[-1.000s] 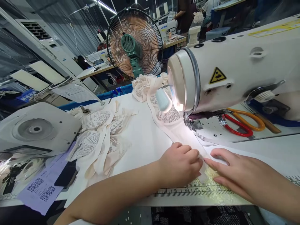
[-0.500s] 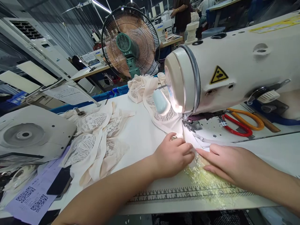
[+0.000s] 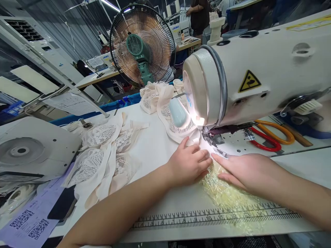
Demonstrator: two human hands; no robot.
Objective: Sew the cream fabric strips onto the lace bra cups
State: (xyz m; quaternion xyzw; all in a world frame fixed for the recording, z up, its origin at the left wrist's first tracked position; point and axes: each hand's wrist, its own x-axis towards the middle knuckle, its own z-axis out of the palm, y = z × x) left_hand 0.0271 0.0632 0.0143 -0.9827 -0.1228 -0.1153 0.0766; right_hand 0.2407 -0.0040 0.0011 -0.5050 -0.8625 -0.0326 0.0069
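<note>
A cream lace bra (image 3: 172,129) runs from behind the needle area down to my hands, under the head of a white sewing machine (image 3: 248,75). My left hand (image 3: 190,162) presses on its near edge with fingers curled in on the cloth. Close beside it, my right hand (image 3: 248,170) lies flat with index finger and thumb stretched out and apart; the index tip touches the cloth just in front of the presser foot (image 3: 210,137). Beneath and below the right hand spreads a crinkled, clear yellowish plastic film (image 3: 227,196). The cloth under my left fingers is partly hidden.
More lace bra pieces (image 3: 103,151) lie at left, near a white machine part (image 3: 28,148), a dark phone (image 3: 62,203) and a purple paper (image 3: 28,220). Red-handled scissors (image 3: 266,141) rest right of the needle. A fan (image 3: 142,44) stands behind; a person (image 3: 199,15) is farther back.
Both hands have moved slightly up and left toward the presser foot, the cloth with them. The whole view has shifted a little. The left fingers are still curled on the cloth.
</note>
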